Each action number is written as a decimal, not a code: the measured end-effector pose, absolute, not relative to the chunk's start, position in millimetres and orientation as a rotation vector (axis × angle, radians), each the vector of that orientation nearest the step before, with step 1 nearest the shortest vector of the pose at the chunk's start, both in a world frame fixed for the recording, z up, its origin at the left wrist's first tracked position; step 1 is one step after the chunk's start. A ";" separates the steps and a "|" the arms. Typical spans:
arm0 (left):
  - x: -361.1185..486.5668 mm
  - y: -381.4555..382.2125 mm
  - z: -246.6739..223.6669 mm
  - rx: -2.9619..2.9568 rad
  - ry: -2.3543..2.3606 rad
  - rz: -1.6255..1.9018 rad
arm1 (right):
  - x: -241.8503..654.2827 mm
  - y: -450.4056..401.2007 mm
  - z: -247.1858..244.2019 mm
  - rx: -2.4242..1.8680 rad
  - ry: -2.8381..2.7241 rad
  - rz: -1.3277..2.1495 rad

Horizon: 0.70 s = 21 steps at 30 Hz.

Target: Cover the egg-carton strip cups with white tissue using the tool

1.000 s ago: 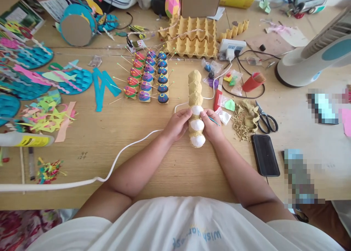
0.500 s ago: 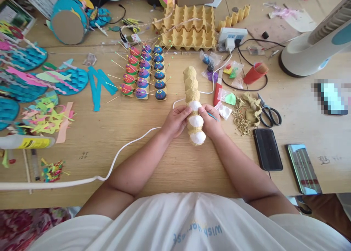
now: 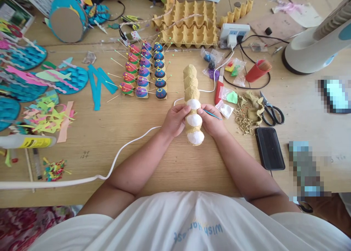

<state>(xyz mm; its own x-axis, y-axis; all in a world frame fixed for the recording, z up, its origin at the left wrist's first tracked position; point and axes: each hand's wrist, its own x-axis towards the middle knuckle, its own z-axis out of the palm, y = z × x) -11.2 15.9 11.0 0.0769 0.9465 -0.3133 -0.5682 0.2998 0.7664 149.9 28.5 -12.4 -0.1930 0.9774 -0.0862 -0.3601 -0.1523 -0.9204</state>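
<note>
An egg carton strip [image 3: 191, 83] of tan bumps is held over the table, its long side pointing away from me. The three bumps nearest me have white tops [image 3: 194, 120]; the farther ones are plain. My left hand [image 3: 174, 120] grips the strip's left edge between thumb and fingers. On the right edge, my right hand [image 3: 210, 120] presses with its thumb at the first white bump, and a thin blue tool [image 3: 212, 114] sticks out from that hand. The fingers beneath the strip are hidden.
Painted carton strips [image 3: 143, 71] with pins stand beyond my left hand. Egg trays [image 3: 189, 24] and a power strip [image 3: 235, 30] lie farther back. Scissors [image 3: 272, 113], carton scraps [image 3: 251, 108] and a phone [image 3: 270, 148] are at right. A white cable [image 3: 117, 154] crosses at left.
The strip has shifted very slightly left and looks a little more upright in the view. The table objects on the right appear slightly farther right. Both hands keep their hold.
</note>
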 end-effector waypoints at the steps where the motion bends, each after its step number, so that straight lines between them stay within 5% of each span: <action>1: -11.4 15.8 10.0 0.526 0.921 1.218 | 150.0 28.7 -13.4 -0.922 -0.987 1.576; 21: -18.5 16.4 4.4 0.547 0.991 1.139 | 153.5 28.9 -7.9 -0.924 -1.106 1.500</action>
<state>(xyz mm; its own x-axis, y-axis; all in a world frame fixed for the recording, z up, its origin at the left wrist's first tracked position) -18.5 16.4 4.4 0.0855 0.9265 -0.3665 -0.4911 0.3593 0.7935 153.5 28.9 -7.9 -0.1944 0.9808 -0.0119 -0.2783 -0.0668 -0.9582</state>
